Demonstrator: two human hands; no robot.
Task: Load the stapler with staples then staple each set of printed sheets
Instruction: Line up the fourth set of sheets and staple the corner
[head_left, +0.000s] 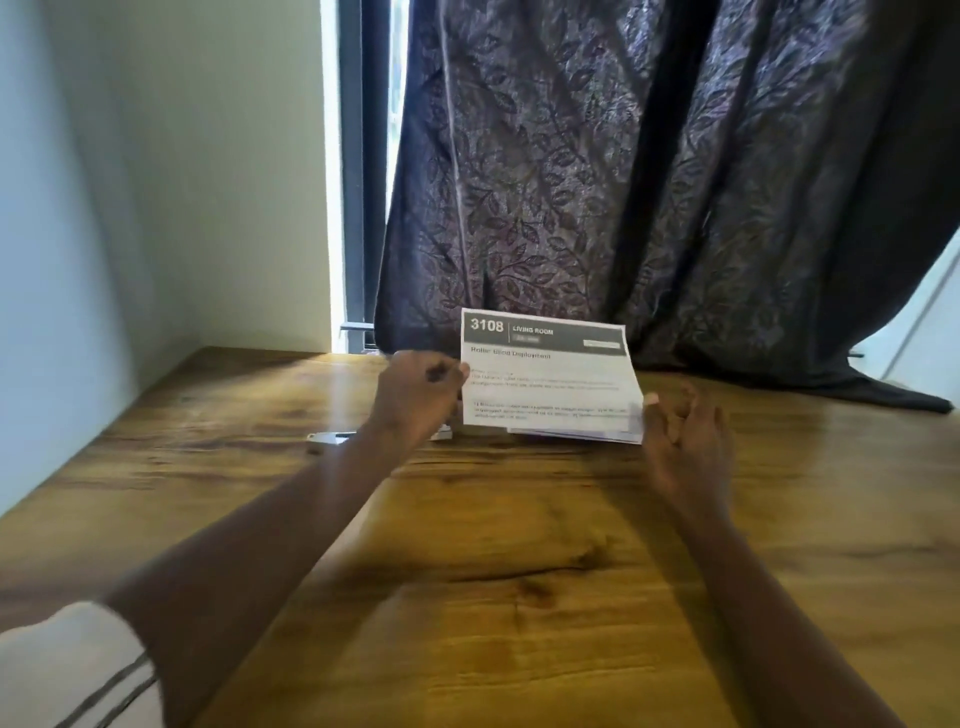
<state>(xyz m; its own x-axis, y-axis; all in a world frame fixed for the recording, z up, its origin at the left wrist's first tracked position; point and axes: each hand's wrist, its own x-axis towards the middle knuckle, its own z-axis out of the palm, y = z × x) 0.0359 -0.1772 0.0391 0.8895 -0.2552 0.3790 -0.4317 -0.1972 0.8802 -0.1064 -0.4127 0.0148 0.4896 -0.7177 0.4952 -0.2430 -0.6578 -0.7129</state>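
Observation:
A set of printed sheets (548, 376) with a dark header reading "3108 LIVING ROOM" is held up on edge near the far side of the wooden table (493, 571). My left hand (418, 397) pinches the sheets' left edge. My right hand (685, 436) touches their lower right corner with its thumb, its fingers loosely spread. More paper edges (571, 435) show under the raised set. A small metallic object (330, 437), perhaps the stapler, lies on the table left of my left wrist, mostly hidden.
A dark leaf-patterned curtain (649, 182) hangs right behind the table and drapes onto its far right corner. A pale wall (130, 208) borders the table on the left. A window strip (358, 171) stands beside the curtain.

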